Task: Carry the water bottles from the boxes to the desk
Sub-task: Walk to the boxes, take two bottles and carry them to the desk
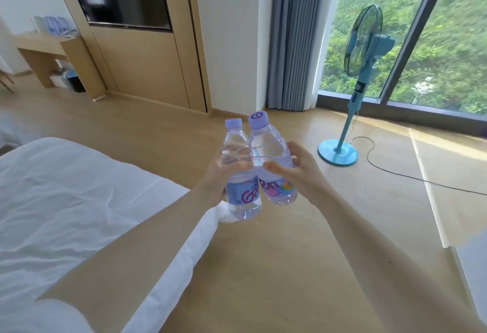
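The left hand (224,174) grasps the left bottle (242,195) with its fingers (233,166) curled round the mid-body, and the right hand (299,172) grasps the right bottle (267,143) the same way, thumb laid across the front. The 2 bottles are upright (purple caps up, tilted slightly toward each other, sides touching) and are held in the air over the floor (290,266), just past the corner of the bed (79,187). The desk (39,45) stands well beyond the bed at the far wall and carries a blurred row of bottles (54,25).
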A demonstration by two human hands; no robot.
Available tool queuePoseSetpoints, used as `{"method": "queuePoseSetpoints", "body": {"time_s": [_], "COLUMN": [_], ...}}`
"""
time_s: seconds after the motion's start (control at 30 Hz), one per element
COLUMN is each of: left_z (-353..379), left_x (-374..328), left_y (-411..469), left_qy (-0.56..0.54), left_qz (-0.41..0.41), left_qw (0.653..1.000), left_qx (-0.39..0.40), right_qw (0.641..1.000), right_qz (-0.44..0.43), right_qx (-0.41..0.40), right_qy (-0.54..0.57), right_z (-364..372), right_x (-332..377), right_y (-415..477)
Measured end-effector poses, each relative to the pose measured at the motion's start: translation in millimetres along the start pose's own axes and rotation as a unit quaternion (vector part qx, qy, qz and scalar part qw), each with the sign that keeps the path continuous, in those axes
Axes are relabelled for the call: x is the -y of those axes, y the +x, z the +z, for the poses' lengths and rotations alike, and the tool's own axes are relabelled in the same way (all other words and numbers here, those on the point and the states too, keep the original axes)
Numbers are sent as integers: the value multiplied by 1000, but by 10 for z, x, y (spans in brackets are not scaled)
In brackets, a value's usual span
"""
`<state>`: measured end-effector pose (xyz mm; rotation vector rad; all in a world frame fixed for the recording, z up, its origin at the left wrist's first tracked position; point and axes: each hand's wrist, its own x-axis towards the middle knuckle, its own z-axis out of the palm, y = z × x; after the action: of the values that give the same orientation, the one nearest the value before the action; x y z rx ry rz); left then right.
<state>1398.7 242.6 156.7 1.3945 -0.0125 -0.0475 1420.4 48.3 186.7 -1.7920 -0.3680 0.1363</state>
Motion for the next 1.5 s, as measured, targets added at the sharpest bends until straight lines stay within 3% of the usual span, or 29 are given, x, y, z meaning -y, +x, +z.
{"method": "queuePoseSetpoints", "body": {"time_s": [0.37,0.73,1.0,1.2,1.5], "left_z": [496,365,-142,-696,-1336], "left_x": [167,462,244,48,45], "left_y": [1251,2549,3761,4257,4581], "left_qy": [-9,-39,-78,-63,-79], "left_qz": [-24,-81,-64,-40,-76], "left_qw": [999,996,994,997,983], "left_qx": [-41,20,44,-26,-148], "right_qw": [992,986,987,991,996], "right_qz": [9,64,75,67,64], "right_qx": [-39,-123,-138,-112,-28], "right_qy": [117,90,28,24,63], "right_z": [-736,-1092,-1003,-715,-259], "right_x": [-451,-931,-854,-753,-923], "right_y": [884,1945,3231,4021,4907]}}
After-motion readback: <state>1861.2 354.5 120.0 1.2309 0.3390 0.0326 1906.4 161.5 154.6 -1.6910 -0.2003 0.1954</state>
